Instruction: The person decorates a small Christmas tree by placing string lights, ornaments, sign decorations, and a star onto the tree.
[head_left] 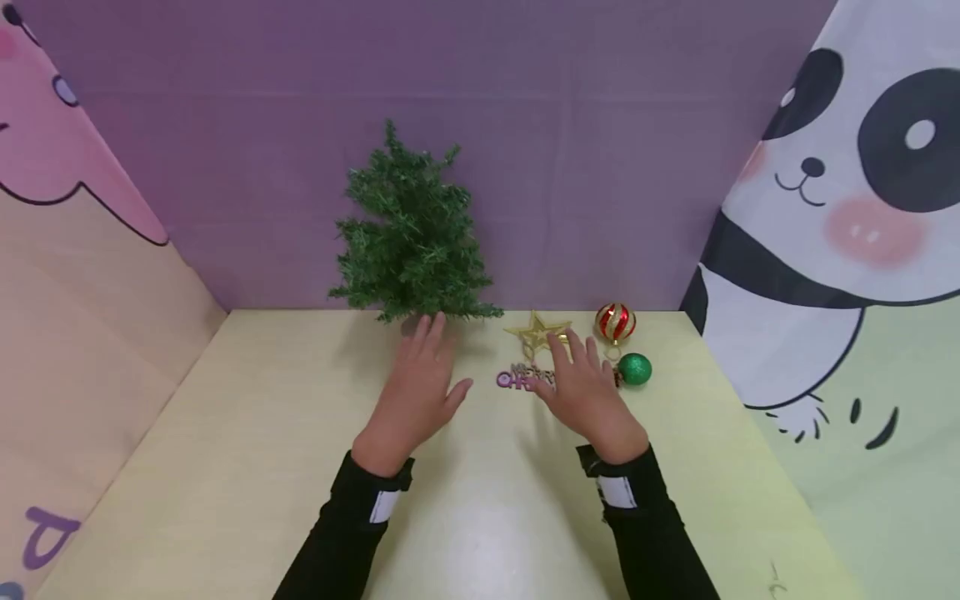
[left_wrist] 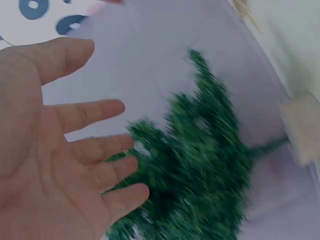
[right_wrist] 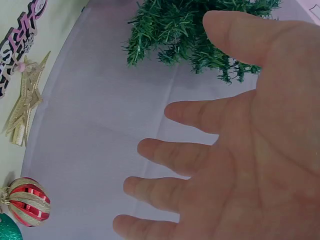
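Observation:
A small green artificial Christmas tree stands upright at the back of the table. In the left wrist view its thin trunk runs into a pale block-shaped base. My left hand is in front of the tree, fingers extended, palm empty. My right hand hovers with spread fingers and a bare palm over the ornaments, partly hiding them. Around it are a gold star, a purple lettered sign, a red-and-gold striped ball and a glittery green ball.
The pale table meets a purple cloth backdrop right behind the tree and ornaments. A panda-printed cloth stands along the right side, and a pink-printed one along the left.

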